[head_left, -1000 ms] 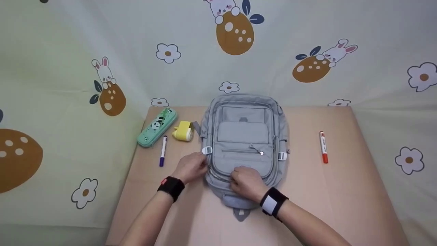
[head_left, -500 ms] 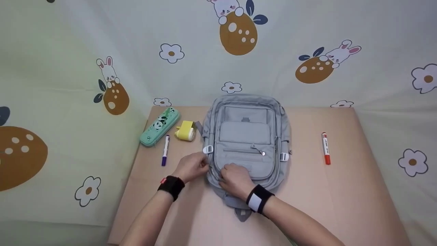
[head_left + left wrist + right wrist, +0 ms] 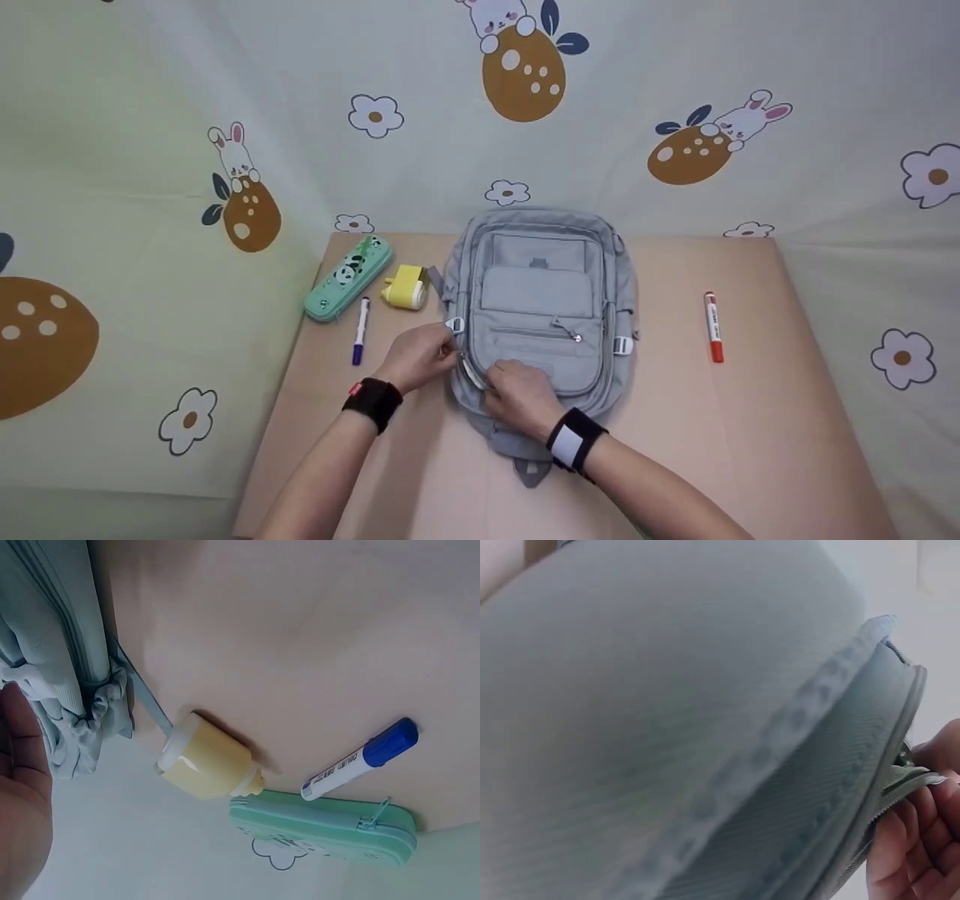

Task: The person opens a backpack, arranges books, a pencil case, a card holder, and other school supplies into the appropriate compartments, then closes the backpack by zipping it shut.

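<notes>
In the head view a grey backpack point(image 3: 536, 292) lies front side up on the table. My left hand point(image 3: 424, 356) is at its lower left side, fingertips pinching at the zipper pull, which the fingers mostly hide. Close by, my right hand point(image 3: 521, 397) grips the lower left edge of the front compartment with curled fingers. Between the hands a short pale stretch of zipper point(image 3: 472, 373) shows. In the right wrist view, fingers point(image 3: 892, 847) are curled round the zipper edge beside blurred grey cloth. The left wrist view shows part of my left hand near the white strap buckle point(image 3: 28, 681).
Left of the backpack lie a green panda pencil case point(image 3: 349, 277), a yellow and white object point(image 3: 406, 286) with a knob, and a marker with a blue-purple cap point(image 3: 361, 330). A red-capped marker point(image 3: 713, 327) lies to the right. Patterned cloth point(image 3: 435, 165) borders the table point(image 3: 750, 435).
My right hand has slid left along the backpack's lower edge. My left hand has risen slightly along the side, and a pale stretch of zipper now shows between the hands.
</notes>
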Available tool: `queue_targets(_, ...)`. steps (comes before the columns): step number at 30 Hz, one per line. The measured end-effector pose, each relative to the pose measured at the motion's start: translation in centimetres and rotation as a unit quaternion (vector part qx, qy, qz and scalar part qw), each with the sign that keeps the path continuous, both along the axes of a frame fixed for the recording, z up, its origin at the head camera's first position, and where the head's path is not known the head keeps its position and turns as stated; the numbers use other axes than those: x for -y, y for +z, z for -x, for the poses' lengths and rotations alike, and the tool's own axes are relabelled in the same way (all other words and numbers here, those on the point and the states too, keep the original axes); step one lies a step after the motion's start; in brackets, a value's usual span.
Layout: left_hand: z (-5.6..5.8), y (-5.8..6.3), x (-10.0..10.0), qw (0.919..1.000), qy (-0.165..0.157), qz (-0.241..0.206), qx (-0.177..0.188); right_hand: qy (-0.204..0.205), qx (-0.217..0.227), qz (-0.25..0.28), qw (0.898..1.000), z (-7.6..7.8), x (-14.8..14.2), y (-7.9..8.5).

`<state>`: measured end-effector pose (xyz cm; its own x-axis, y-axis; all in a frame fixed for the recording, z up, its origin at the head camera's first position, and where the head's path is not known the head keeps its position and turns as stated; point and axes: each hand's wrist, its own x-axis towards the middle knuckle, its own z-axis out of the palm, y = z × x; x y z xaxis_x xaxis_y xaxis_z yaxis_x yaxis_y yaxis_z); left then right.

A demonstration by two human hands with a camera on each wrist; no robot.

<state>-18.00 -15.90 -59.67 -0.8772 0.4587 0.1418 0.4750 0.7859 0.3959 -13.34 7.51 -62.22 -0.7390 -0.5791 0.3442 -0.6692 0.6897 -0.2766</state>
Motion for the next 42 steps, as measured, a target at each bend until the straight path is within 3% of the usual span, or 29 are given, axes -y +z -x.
queue_targets(7, 1.5, 0.4, -0.4, 0.9958, -0.026, 0.023, -0.085, 0.000, 0.011, 0.013, 1.000, -0.2, -0.3, 0.4)
queue_targets(12, 3.2, 0.6, -1.2, 0.9903, -0.016, 0.072, -0.118, -0.001, 0.034, 0.014, 0.999, -0.3, -0.3, 0.6)
queue_targets(16, 4.9, 0.8, -2.2, 0.9869, 0.015, 0.123, -0.102, -0.002, 0.027, 0.011, 1.000, -0.4, -0.4, 0.5)
queue_targets(21, 6.8, 0.8, -3.1, 0.9815, 0.084, 0.163, -0.056, -0.002, 0.029, 0.007, 1.000, -0.5, -0.4, 0.6)
queue_targets(25, 7.8, 0.5, -3.4, 0.9778, 0.126, 0.162, -0.042, -0.004, 0.031, 0.003, 1.000, -0.5, -0.4, 0.6)
queue_targets(30, 7.7, 0.3, -3.5, 0.9798, 0.135, 0.141, -0.042, -0.005, 0.030, 0.003, 1.000, -0.4, -0.6, 0.5)
queue_targets(34, 6.7, 0.2, -3.5, 0.9861, 0.088, 0.118, -0.076, -0.011, 0.034, 0.007, 0.999, -0.5, -0.8, 0.4)
queue_targets(38, 4.3, 0.3, -3.3, 0.9907, -0.031, 0.095, -0.092, -0.012, 0.031, 0.008, 0.999, -0.7, -1.0, 0.3)
queue_targets(42, 1.7, 0.1, -3.0, 0.9840, -0.135, 0.089, -0.075, -0.019, 0.024, 0.000, 1.000, -0.7, -1.1, 0.4)
